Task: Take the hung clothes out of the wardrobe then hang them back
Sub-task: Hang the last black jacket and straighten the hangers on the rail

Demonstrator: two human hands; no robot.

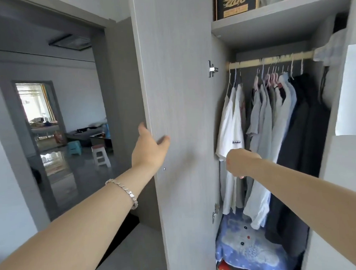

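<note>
The wardrobe stands open, with several shirts on hangers along a wooden rail (271, 59). White T-shirts (230, 128) hang at the left, grey and pale blue shirts (274, 118) in the middle, and dark garments (307, 119) at the right. My left hand (149, 148) holds the edge of the open wardrobe door (179, 94), thumb on its inner face and fingers hidden behind it. My right hand (242, 162) reaches into the wardrobe just in front of the white T-shirts' hems. Its fingers point away from me and I see nothing held in them.
A shelf (280, 18) above the rail carries a black box (235, 3). Folded blue bedding (245, 244) lies on the wardrobe floor. To the left, a doorway (50, 120) leads to another room with small stools (100, 154).
</note>
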